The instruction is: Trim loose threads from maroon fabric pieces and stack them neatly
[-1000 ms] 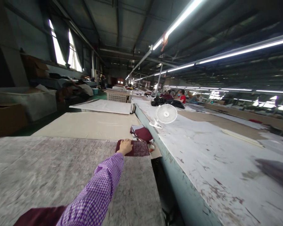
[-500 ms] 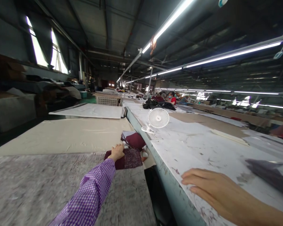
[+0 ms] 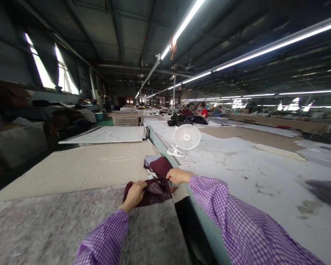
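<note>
A maroon fabric piece [image 3: 153,197] with a speckled, lighter-patterned area lies on the grey mottled board, its middle slightly raised in a fold. My left hand [image 3: 136,193] is closed on the left part of it, fingers curled over the top edge. At its upper right corner my right hand [image 3: 179,176] pinches the cloth; the fingertips are partly hidden. Just behind sits a small pile of maroon and pale grey fabric pieces [image 3: 161,166]. Both forearms wear purple checked sleeves.
The grey mottled board [image 3: 57,224] meets a cream-covered surface [image 3: 105,162]. A dark gap separates the board from the long white-topped table [image 3: 231,173] on the right. A white clip fan [image 3: 186,137] stands on that table's edge. A person in red [image 3: 203,112] is farther back.
My right hand has moved left from the white table to the fabric's right corner and taken hold. The cloth, flat before, is now lifted and creased. My left hand stays on its left part.
</note>
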A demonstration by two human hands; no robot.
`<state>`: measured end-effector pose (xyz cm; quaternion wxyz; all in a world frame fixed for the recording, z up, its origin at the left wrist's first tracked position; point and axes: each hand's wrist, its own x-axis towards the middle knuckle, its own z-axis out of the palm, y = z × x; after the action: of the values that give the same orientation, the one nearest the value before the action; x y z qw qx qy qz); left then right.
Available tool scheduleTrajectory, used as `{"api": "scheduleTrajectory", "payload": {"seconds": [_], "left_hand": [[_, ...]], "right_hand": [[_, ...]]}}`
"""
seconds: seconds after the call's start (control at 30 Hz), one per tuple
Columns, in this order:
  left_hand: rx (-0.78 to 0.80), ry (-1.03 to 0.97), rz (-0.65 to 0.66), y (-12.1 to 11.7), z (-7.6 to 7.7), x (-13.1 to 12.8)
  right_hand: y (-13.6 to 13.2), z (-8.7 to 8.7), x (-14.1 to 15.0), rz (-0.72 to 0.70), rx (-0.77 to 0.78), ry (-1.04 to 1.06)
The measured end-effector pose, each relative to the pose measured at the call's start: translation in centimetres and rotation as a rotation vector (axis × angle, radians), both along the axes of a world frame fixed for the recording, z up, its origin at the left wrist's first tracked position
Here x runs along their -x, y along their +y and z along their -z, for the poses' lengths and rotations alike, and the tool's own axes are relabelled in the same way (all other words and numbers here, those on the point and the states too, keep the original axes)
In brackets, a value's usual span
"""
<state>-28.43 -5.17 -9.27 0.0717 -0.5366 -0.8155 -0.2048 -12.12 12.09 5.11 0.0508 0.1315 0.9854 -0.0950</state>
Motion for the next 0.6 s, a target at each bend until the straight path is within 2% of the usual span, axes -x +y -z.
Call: {"api": "scheduleTrajectory", "payload": {"seconds": [0.17, 0.3, 0.47, 0.6], "left_hand": [[-0.087, -0.020, -0.008, -0.8, 2.0, 0.1], [-0.130, -0.042, -0.006, -0.7, 2.7, -0.2], [-0.162, -0.100, 0.013, -1.0, 2.4, -0.7], [-0.155, -0.100, 0.006, -1.1, 1.8, -1.4]], "right_hand": [[-0.3, 2.3, 5.5, 0.127, 0.035, -0.066], [-0.5, 5.7, 8.2, 0.273, 0.036, -0.037], [1.5, 9.4, 9.0, 0.434, 0.110, 0.095], [3.2, 10.2, 8.6, 0.490, 0.168, 0.238]]}}
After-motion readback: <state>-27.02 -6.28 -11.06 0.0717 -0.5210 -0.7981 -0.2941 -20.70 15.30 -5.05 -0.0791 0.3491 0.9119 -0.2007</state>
